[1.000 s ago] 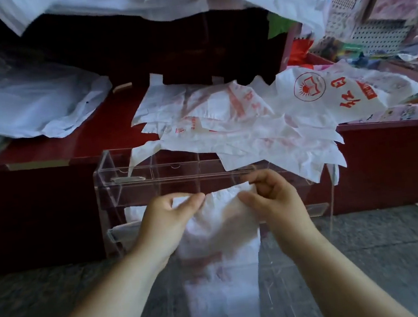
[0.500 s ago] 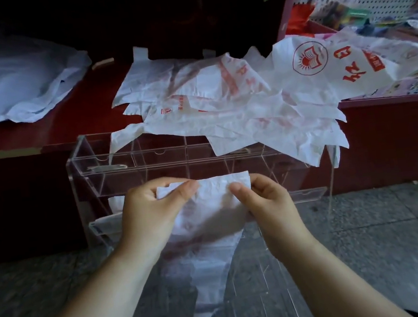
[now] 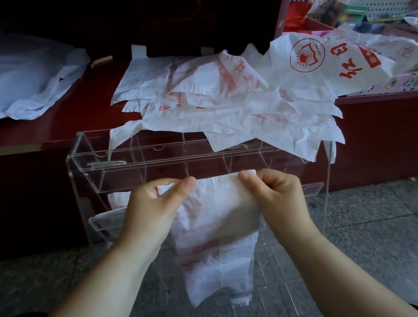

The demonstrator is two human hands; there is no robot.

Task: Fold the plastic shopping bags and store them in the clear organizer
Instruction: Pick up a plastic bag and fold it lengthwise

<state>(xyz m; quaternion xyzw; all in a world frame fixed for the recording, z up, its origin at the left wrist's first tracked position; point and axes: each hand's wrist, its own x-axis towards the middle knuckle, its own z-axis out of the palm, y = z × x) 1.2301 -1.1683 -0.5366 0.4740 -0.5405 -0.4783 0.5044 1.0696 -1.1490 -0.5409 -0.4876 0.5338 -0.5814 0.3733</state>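
Fingers (image 3: 185, 187) of the left hand (image 3: 151, 216) and right hand (image 3: 276, 197) pinch the top corners of a plastic bag (image 3: 215, 226).
Slick film may slip from either pinch, or the loose tail may snag a shelf lip; the plastic bag hangs below both thumbs, before the clear organizer (image 3: 134, 165).

dim overall | background near black (upper left) | edges blurred, wide-angle bending

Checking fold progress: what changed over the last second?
The held bag hangs shorter: its tail, earlier running to the frame's bottom edge, now ends above it. Left hand and right hand still pinch its top edge; bag pile and clear organizer unchanged.
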